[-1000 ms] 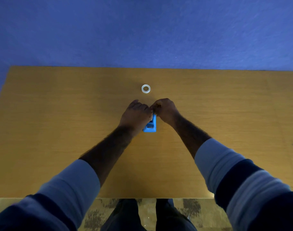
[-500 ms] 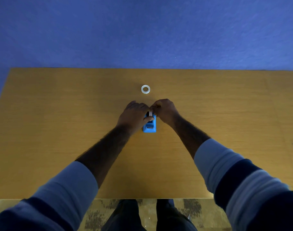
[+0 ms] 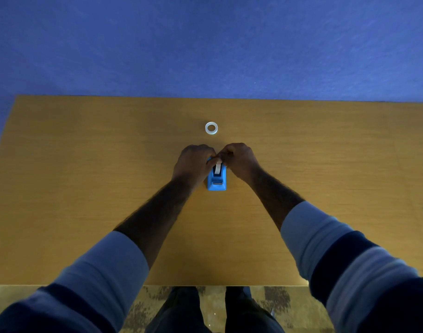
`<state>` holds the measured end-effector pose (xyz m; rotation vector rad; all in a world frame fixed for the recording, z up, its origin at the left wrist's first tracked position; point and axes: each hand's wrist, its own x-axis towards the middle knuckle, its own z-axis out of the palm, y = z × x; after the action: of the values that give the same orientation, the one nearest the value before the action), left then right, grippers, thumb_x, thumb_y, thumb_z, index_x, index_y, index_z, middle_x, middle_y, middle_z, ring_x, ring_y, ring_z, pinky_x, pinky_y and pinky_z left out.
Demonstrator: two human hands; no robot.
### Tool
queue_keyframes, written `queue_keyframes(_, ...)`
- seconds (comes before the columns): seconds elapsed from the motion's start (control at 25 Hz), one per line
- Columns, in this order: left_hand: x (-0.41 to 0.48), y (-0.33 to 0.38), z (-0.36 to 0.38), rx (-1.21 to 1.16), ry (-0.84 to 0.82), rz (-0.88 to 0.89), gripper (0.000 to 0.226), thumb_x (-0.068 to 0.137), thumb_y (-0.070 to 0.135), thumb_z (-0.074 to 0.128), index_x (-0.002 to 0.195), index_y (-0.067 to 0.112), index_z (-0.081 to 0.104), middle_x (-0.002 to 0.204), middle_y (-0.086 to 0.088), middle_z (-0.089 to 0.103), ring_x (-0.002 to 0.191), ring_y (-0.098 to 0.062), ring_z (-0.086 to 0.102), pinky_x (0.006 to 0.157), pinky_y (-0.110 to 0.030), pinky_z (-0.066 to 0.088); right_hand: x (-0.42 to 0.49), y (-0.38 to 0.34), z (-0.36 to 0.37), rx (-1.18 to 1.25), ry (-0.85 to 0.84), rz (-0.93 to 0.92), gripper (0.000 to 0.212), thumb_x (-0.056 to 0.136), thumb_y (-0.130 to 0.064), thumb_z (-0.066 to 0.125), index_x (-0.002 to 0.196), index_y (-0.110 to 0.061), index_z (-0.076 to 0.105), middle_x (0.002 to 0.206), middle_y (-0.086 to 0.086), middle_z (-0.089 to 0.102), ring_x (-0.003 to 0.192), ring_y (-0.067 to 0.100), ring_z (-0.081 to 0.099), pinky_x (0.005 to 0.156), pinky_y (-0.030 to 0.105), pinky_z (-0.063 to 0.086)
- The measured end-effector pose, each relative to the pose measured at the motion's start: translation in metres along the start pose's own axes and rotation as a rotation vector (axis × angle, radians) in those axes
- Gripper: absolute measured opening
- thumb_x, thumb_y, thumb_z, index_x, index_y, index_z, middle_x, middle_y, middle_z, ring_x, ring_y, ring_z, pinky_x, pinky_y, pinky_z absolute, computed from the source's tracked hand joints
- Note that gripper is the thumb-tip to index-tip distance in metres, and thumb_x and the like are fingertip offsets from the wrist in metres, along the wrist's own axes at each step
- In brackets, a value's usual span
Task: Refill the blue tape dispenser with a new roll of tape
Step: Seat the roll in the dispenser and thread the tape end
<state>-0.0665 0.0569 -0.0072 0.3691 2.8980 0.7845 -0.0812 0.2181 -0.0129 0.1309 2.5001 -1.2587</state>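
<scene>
Left grip (image 3: 193, 162) curled round the far left flank of the blue tape dispenser (image 3: 216, 182), thumb laid across its top. Right grip (image 3: 239, 159) curled too, fingertips meeting that thumb and apparently pinching the white tape (image 3: 217, 168) where it sits in the cradle; the exact contact is hidden. Dispenser stands mid-desk, cutter end toward the person, a strip of tape running down its middle. Judgement: the roll is being seated. Best to keep the left clamp firm so the body doesn't skate, then draw the free end straight to the cutter without twisting. White ring (image 3: 211, 128) lies flat just beyond the hands, apart from them; spent core or spare roll, cannot tell. Desk (image 3: 85, 176) is wood-grain tan, backed by a blue wall (image 3: 205, 44); patterned floor (image 3: 289, 306) below the near edge.
</scene>
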Motion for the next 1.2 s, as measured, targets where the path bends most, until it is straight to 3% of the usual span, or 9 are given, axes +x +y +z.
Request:
queue_keyframes(0.32, -0.003, 0.002, 0.001, -0.074, 0.004, -0.037, 0.016, 0.093, 0.031, 0.063, 0.091, 0.016, 0.068, 0.087, 0.001, 0.068, 0.08, -0.018, 0.06, 0.072, -0.032, 0.045, -0.001, 0.002, 0.001, 0.012, 0.008, 0.012, 0.011, 0.087, -0.018, 0.064, 0.079, -0.018, 0.072, 0.068, -0.01, 0.064, 0.063, 0.006, 0.058, 0.058, 0.023, 0.044)
queue_keyframes(0.48, -0.003, 0.002, -0.001, 0.128, 0.028, 0.11, 0.02, 0.097, 0.03, 0.059, 0.088, 0.014, 0.068, 0.083, -0.002, 0.068, 0.079, -0.023, 0.061, 0.073, -0.031, 0.038, -0.005, 0.0, 0.001, 0.013, 0.013, 0.006, 0.009, 0.088, -0.015, 0.065, 0.082, -0.016, 0.072, 0.071, -0.009, 0.063, 0.065, 0.006, 0.057, 0.059, 0.022, 0.044)
queue_keyframes(0.68, -0.003, 0.0, 0.0, 0.399, 0.054, 0.29, 0.024, 0.1, 0.023, 0.047, 0.094, 0.011, 0.068, 0.093, -0.007, 0.07, 0.092, -0.03, 0.065, 0.112, -0.042, 0.036, -0.009, -0.004, -0.003, 0.087, -0.003, 0.034, 0.009, 0.088, -0.01, 0.064, 0.085, -0.008, 0.073, 0.063, -0.008, 0.06, 0.052, 0.002, 0.051, 0.05, 0.018, 0.038)
queue_keyframes(1.0, -0.001, -0.001, -0.002, 0.392, 0.042, 0.414, 0.016, 0.095, 0.022, 0.061, 0.091, 0.011, 0.072, 0.086, -0.008, 0.073, 0.085, -0.028, 0.069, 0.108, -0.043, 0.044, -0.013, -0.008, -0.009, 0.184, -0.032, 0.081, 0.008, 0.088, -0.004, 0.065, 0.084, -0.004, 0.072, 0.059, -0.003, 0.06, 0.039, -0.003, 0.049, 0.042, 0.012, 0.037)
queue_keyframes(1.2, -0.004, -0.002, -0.001, 0.427, 0.076, 0.475, 0.004, 0.084, 0.011, 0.074, 0.086, 0.011, 0.071, 0.079, -0.008, 0.072, 0.075, -0.026, 0.069, 0.101, -0.042, 0.053, -0.013, -0.01, -0.008, 0.168, -0.024, 0.078, 0.008, 0.088, -0.005, 0.065, 0.084, -0.006, 0.073, 0.062, -0.003, 0.061, 0.042, -0.002, 0.051, 0.045, 0.014, 0.039)
